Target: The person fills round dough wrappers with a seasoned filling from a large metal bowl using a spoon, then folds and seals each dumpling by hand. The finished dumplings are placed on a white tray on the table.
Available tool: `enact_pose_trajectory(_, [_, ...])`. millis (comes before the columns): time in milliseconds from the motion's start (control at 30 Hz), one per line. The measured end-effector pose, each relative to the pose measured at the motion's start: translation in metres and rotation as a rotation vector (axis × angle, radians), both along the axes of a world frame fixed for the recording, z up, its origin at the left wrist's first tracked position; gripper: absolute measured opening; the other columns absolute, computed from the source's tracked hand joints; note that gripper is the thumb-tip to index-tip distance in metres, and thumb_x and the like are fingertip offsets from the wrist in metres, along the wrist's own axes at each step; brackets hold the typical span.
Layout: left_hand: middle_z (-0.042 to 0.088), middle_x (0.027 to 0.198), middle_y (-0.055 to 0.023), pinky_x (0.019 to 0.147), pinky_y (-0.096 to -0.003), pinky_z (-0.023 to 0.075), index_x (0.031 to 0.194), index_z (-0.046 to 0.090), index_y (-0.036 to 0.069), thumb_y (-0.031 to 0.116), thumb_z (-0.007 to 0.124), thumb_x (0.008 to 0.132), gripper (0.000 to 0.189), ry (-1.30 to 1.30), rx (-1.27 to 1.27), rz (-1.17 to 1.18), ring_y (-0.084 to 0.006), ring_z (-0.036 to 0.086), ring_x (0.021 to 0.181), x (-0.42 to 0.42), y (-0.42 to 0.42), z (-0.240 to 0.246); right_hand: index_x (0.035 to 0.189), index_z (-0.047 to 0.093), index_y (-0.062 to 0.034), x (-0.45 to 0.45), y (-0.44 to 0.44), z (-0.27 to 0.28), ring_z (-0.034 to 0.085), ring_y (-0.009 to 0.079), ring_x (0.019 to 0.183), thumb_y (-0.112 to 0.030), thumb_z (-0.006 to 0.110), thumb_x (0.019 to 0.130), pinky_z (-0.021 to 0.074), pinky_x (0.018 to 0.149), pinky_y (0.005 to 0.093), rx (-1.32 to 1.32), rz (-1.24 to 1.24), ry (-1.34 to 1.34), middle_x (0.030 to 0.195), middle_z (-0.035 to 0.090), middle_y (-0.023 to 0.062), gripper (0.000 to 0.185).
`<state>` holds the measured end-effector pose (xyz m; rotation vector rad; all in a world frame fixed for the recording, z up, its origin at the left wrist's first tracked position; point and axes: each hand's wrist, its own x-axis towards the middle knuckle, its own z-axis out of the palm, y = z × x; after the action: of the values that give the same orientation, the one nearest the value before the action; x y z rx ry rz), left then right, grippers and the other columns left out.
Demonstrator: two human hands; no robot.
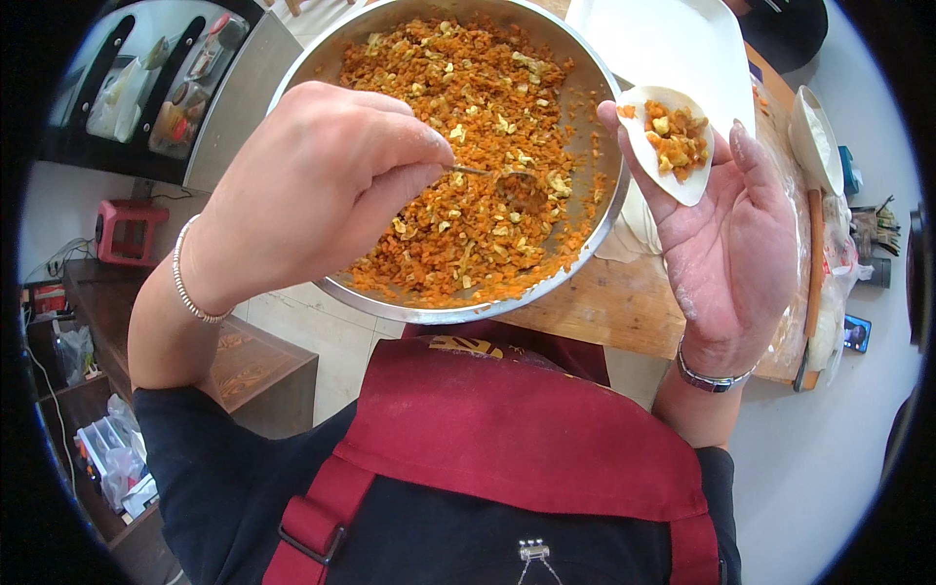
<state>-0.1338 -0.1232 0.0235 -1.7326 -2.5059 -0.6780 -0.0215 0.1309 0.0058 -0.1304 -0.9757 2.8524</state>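
Observation:
My left hand [344, 168] pinches the thin handle of a metal spoon [469, 170], whose bowl rests in an orange chopped filling [453, 131] with pale yellow bits. The filling lies in a large round metal basin [439, 316]. To the right of the basin, my right hand [724, 241] is palm up, dusted with flour, and holds a round dough wrapper [635, 146] on its fingers. A small heap of filling [676, 140] sits on this wrapper. More flat wrappers [629, 232] lie partly hidden between the basin and my right hand.
Behind my right hand is a white tray [658, 44] on the wooden table [585, 300]. A bowl of white powder [817, 139], a wooden rolling pin [814, 256] and plastic wrap stand along the right side. A dark wooden cabinet [263, 358] is at left. Part of another person shows at top right.

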Motion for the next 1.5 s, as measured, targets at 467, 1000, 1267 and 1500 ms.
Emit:
enact_pose_trajectory(467, [0.069, 0.073, -0.0056, 0.062, -0.0251, 0.0479, 0.092, 0.075, -0.009, 0.013, 0.069, 0.088, 0.022, -0.672, -0.005, 0.381, -0.0087, 0.061, 0.068, -0.016, -0.008, 0.004, 0.149, 0.019, 0.0116, -0.002, -0.006, 0.001, 0.038, 0.0534, 0.138, -0.021, 0.030, 0.108, 0.0404, 0.117, 0.0522, 0.100, -0.036, -0.069, 0.150, 0.034, 0.0354, 0.053])
enact_pose_trajectory(1000, [0.070, 0.079, -0.0020, 0.065, -0.0190, 0.0462, 0.101, 0.076, -0.004, 0.012, 0.066, 0.096, 0.019, -0.647, 0.461, 0.364, -0.0051, 0.060, 0.072, 0.000, -0.026, 0.022, 0.137, 0.042, 0.0088, -0.009, -0.035, -0.007, 0.057, 0.0298, 0.125, -0.017, 0.035, 0.107, 0.0473, 0.110, 0.0456, -0.059, 0.104, -0.186, 0.135, 0.056, 0.0193, 0.040])
enact_pose_trajectory(1267, [0.071, 0.082, -0.0053, 0.064, -0.0214, 0.0468, 0.104, 0.074, -0.005, 0.004, 0.066, 0.095, 0.015, -0.348, 0.440, 0.354, -0.0066, 0.061, 0.075, 0.028, -0.020, 0.020, 0.138, 0.040, 0.0101, -0.007, -0.043, -0.003, 0.056, 0.0311, 0.126, -0.016, 0.033, 0.107, 0.0464, 0.111, 0.0474, -0.086, 0.113, -0.174, 0.137, 0.054, 0.0201, 0.041])
enact_pose_trajectory(1500, [0.069, 0.080, -0.0091, 0.063, -0.0235, 0.0468, 0.103, 0.073, -0.004, 0.001, 0.065, 0.094, 0.014, -0.143, 0.406, 0.294, -0.0110, 0.063, 0.071, 0.030, -0.026, 0.019, 0.138, 0.039, 0.0102, -0.005, -0.045, -0.001, 0.056, 0.0318, 0.126, -0.015, 0.033, 0.107, 0.0461, 0.111, 0.0477, -0.103, 0.128, -0.152, 0.136, 0.053, 0.0209, 0.040])
